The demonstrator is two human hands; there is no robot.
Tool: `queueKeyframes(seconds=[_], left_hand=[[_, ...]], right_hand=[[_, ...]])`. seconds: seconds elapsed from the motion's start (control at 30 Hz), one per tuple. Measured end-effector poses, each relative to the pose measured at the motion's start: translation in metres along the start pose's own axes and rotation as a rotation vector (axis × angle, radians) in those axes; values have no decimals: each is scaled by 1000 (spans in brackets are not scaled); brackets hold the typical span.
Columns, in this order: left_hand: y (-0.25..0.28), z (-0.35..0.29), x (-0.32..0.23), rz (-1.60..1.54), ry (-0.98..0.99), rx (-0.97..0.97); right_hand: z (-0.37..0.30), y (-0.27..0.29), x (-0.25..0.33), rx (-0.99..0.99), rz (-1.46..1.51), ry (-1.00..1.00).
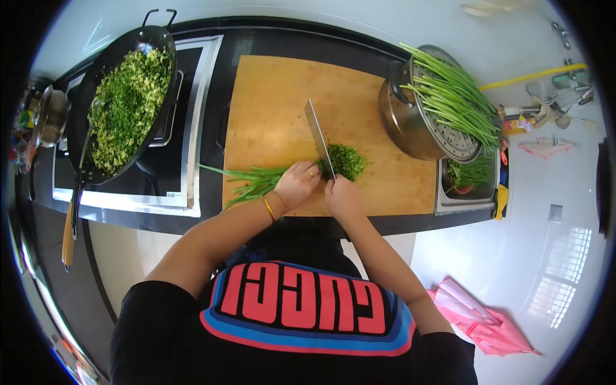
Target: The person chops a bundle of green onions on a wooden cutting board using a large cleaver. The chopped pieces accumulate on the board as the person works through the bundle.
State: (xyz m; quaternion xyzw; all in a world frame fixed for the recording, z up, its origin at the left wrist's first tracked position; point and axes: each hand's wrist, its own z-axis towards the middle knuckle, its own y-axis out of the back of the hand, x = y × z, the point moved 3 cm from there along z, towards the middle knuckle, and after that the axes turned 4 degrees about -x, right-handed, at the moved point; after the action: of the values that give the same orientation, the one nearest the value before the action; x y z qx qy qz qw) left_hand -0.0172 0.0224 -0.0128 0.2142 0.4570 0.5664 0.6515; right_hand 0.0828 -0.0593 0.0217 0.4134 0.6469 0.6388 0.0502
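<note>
Our left hand (296,184) presses curled on the chive bundle (250,179) mid-board (282,83), right hand (342,196) gripping the cleaver (319,138); we're mid-chop, and next comes feeding stalks bladeward.

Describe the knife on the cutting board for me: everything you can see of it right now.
The knife is a cleaver with a broad, flat, grey metal blade, seen nearly edge-on from above. It stands on edge, cutting edge down on the wooden cutting board, running away from the person. The right hand wraps its handle, which is hidden. The left hand sits close against the blade's left side, pinning the green stalks. A pile of chopped greens lies right of the blade.
</note>
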Motion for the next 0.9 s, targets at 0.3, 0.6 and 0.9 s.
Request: queueKeyframes(seconds=[0.3, 0.6, 0.9], left_hand=[[11, 11, 23, -284, 314, 124], [30, 2, 17, -140, 220, 115], [11, -19, -1, 48, 41, -127]], right_hand=[[-9, 10, -24, 139, 249, -224], [-20, 7, -28, 71, 189, -160], [-1, 7, -6, -108, 62, -14]])
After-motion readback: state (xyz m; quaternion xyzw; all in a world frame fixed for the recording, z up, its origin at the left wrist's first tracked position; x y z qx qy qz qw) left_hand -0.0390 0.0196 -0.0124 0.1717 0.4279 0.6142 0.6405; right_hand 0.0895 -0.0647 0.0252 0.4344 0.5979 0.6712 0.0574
